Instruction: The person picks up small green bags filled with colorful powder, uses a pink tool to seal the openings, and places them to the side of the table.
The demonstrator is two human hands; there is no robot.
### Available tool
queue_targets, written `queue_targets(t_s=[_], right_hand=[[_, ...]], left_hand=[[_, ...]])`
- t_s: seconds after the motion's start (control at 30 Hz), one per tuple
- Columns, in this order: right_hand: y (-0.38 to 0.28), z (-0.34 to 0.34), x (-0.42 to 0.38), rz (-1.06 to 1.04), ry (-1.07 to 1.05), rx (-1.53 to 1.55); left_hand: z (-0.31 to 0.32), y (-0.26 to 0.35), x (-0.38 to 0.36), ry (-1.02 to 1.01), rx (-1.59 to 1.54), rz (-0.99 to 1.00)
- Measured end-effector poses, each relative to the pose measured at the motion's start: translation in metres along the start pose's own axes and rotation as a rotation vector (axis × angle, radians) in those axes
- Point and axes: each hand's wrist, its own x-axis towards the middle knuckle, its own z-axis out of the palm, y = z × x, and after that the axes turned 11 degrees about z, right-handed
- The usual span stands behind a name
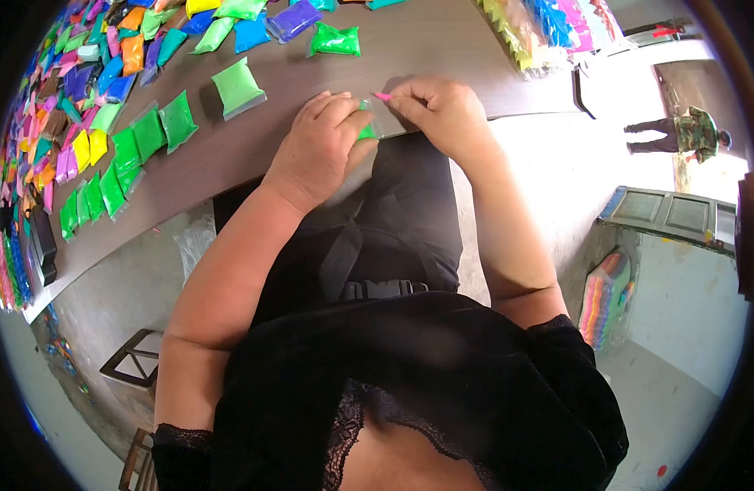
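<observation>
Head view: your left hand point(324, 143) presses a green packet point(367, 131) flat on the table point(442, 49). Your right hand point(438, 110) pinches a pink stick point(383, 96) beside it.

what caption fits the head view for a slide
Left hand presses a small green powder packet on the brown table while right hand holds a pink tool at it.

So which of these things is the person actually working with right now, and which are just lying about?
In hand:
- left hand pressing down a small clear packet of green powder
- right hand pinching a thin pink piece at the packet's edge

Lying about:
- green packets on the table
- mixed coloured packets further left
- bagged packets
</observation>
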Motion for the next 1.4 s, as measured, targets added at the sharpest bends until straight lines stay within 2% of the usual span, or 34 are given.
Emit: queue_targets(t_s=[0.17, 0.4, 0.57, 1.1, 1.4], right_hand=[[-0.001, 0.0, 0.0, 0.177, -0.15, -0.003], [0.002, 0.008, 0.005, 0.137, -0.15, 0.044], [-0.001, 0.003, 0.004, 0.192, -0.159, 0.014], [-0.001, 0.006, 0.008, 0.109, -0.164, -0.023], [-0.017, 0.005, 0.007, -0.034, -0.081, -0.258]], left_hand=[[0.001, 0.0, -0.002, 0.024, 0.015, 0.006], [0.0, 0.0, -0.002, 0.009, 0.013, -0.009], [0.0, -0.001, -0.002, -0.003, 0.029, -0.008], [-0.001, 0.001, 0.0, 0.008, 0.006, -0.004], [-0.001, -0.001, 0.0, 0.006, 0.0, 0.003]])
